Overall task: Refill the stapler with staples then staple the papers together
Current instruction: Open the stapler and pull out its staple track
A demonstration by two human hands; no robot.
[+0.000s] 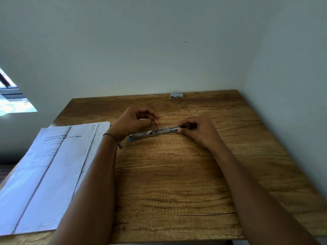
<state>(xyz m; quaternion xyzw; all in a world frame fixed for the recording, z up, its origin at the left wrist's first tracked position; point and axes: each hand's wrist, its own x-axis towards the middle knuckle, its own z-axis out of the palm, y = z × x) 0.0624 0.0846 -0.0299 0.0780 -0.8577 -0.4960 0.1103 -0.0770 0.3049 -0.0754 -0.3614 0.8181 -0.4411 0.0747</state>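
Wooden table (177, 174), opened stapler (154, 132) between hands, right hand (196, 129) gripping its end, left hand (134, 121) pinching above.

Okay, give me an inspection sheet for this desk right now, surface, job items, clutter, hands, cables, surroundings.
Surface: wooden table, visible cracks in the grain.
Job's things: stapler opened out flat mid-table; papers stacked at left, overhanging the edge; small staple box at the far edge.
Clutter: nothing seen.
Hands: left hand pinching something small over the stapler; right hand gripping the stapler's right end.
Cables: nothing seen.
Surroundings: plain walls, window at left.
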